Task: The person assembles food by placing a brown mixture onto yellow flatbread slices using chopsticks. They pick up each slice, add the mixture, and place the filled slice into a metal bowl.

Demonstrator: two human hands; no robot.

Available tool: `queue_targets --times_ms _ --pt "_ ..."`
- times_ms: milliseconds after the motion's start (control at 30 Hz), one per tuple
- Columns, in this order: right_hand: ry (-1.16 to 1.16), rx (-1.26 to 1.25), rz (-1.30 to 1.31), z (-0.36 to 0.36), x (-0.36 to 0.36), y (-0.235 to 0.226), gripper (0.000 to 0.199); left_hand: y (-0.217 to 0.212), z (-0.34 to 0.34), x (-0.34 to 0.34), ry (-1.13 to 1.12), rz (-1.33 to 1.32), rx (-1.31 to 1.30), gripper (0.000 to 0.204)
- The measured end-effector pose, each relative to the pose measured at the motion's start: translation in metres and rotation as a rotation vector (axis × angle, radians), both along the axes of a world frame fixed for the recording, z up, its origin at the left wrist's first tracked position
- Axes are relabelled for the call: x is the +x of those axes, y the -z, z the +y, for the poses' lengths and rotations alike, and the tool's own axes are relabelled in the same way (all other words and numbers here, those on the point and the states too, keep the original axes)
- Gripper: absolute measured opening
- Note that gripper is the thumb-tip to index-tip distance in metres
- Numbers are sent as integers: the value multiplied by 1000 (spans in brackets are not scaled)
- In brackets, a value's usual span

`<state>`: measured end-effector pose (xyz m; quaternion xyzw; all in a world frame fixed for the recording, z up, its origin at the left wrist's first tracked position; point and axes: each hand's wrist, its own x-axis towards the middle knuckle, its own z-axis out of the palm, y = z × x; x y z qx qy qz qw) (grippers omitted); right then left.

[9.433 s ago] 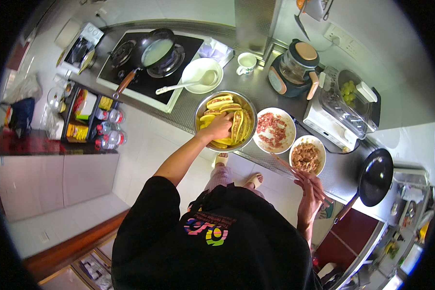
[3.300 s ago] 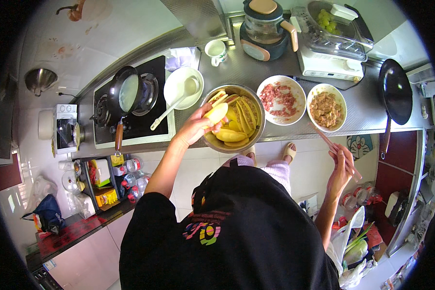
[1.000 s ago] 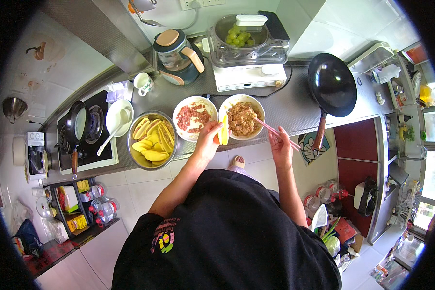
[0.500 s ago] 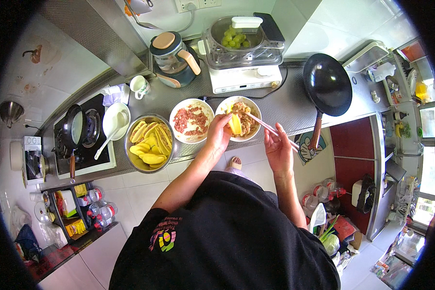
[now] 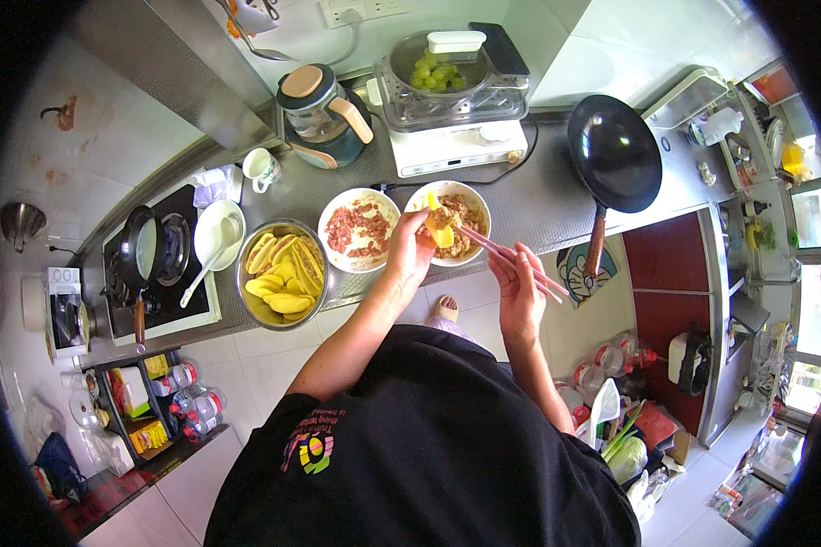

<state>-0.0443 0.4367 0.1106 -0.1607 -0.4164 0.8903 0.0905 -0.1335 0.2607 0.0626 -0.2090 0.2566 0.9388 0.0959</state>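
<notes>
My left hand (image 5: pixel 412 248) pinches a split yellow slice (image 5: pixel 443 235) over the near left part of a white bowl (image 5: pixel 487 211) of brownish minced filling (image 5: pixel 470 217). Some filling shows on the slice. In my right hand (image 5: pixel 522 284) is a pair of pink chopsticks (image 5: pixel 496 251), their tips at the slice and the filling. To the left stands another white bowl (image 5: pixel 326 214), with reddish minced meat (image 5: pixel 360 228) spread over its inside. Farther left, a metal bowl (image 5: pixel 240 284) holds several yellow pieces (image 5: pixel 287 283), some with filling between their halves.
A white bowl with a spoon (image 5: pixel 219 239) sits beside the stove (image 5: pixel 178 273). Along the back are a mug (image 5: pixel 261 170), a kettle (image 5: pixel 317 118) and a white appliance (image 5: pixel 461 150) with green grapes on top. A black wok (image 5: pixel 615 150) lies at the right, its handle over the counter edge.
The chopstick tips have moved in to the slice, and more filling now shows on it. My right hand has shifted slightly left. The whole view has tilted a little.
</notes>
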Motion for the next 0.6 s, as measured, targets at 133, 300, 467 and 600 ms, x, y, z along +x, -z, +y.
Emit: queue_targets --times_ms 133,300,467,600 --pt "41 212 40 -11 3 -4 32 -6 4 5 -4 -34 9 8" --pt "40 426 70 -25 3 -2 27 -10 11 8 -28 -21 14 9" --pt "60 843 300 -34 -3 -4 16 -10 13 11 -21 19 -10 15" --pt "14 1162 450 -33 5 -13 20 -17 6 5 20 49 67 22"
